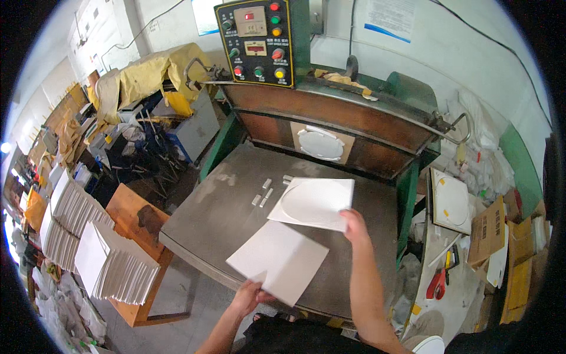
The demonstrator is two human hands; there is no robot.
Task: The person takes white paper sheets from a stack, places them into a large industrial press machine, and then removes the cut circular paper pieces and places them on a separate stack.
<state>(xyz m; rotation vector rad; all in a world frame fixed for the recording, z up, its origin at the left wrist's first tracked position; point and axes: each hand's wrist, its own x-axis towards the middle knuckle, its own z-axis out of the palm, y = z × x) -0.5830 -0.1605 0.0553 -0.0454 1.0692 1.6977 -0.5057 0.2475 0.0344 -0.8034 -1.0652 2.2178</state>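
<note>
The left grip (250, 296) is clamped on the near edge of a plain white sheet (282, 258), the right grip (354, 225) on the near right corner of an oval-marked white sheet (318, 199). Both sheets are over the grey press bed (221, 203), beside small pale blocks (266, 197). Control panel (257, 44) stands behind.

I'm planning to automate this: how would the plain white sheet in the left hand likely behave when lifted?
The plain white sheet is probably fairly stiff: it looks flat, though the left hand grips just its near edge. It is likely light, being thin and held one-handed. Being flat, it seems unlikely to roll.
</note>
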